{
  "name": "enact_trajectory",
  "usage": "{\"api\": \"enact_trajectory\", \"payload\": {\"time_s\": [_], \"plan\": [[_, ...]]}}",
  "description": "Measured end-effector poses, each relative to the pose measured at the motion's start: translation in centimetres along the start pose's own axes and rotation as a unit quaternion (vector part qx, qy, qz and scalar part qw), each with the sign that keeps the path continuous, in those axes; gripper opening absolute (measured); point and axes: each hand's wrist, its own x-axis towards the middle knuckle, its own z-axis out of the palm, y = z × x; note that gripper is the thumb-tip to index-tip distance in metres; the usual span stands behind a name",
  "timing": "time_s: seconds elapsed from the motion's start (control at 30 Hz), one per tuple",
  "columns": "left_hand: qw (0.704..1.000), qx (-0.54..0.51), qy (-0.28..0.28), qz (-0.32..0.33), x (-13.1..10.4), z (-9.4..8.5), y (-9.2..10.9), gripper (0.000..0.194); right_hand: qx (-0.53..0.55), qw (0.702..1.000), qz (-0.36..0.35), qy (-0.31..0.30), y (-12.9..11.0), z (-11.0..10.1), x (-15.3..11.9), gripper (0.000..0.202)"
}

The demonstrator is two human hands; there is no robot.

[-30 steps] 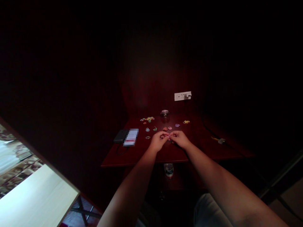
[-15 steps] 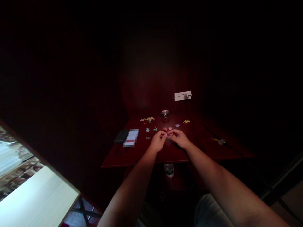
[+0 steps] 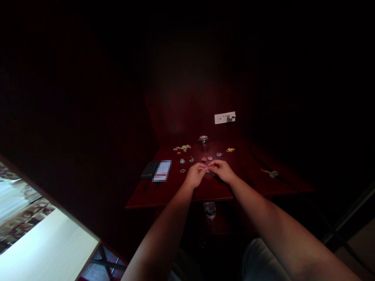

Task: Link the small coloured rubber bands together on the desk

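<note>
Over the front middle of the dark red table (image 3: 164,197), my left hand (image 3: 196,174) and my right hand (image 3: 222,171) meet fingertip to fingertip. Both are closed in a pinch on a small pinkish hair tie (image 3: 208,168), mostly covered by the fingers. Just beyond the fingers lie orange hair ties (image 3: 204,159) and pink hair ties (image 3: 210,158). Purple hair ties (image 3: 219,154) and yellow hair ties (image 3: 230,150) sit farther right. Left of them are a green hair tie (image 3: 191,159), light blue hair ties (image 3: 182,161) and a single pale ring (image 3: 183,170).
A mixed pile of hair ties (image 3: 184,147) lies at the back left, beside a clear lidded jar (image 3: 203,141). A black case (image 3: 149,170) and a blurred phone (image 3: 162,171) rest at left. A cable (image 3: 274,174) crosses the right side. Below is a plastic bottle (image 3: 210,210).
My fingertips have drawn slightly closer together around the small hair tie. The view has shifted a little; the things on the table have stayed in place.
</note>
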Motion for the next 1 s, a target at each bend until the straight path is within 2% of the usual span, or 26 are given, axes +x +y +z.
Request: {"api": "enact_trajectory", "payload": {"time_s": [0.43, 0.73, 1.0], "plan": [[1.0, -0.015, 0.006, -0.018, -0.15, 0.12, 0.09, 0.017, -0.013, 1.0, 0.003, -0.008, -0.13, 0.06, -0.21, 0.021], [0.998, -0.048, -0.031, -0.005, -0.28, 0.26, -0.14, 0.032, -0.002, 1.0, 0.008, -0.002, 0.09, -0.03, 0.02, 0.019], [1.0, -0.01, -0.01, 0.001, -0.16, 0.16, -0.2, 0.023, 0.004, 1.0, 0.01, 0.006, 0.61, -0.03, 0.2, 0.018]]}}
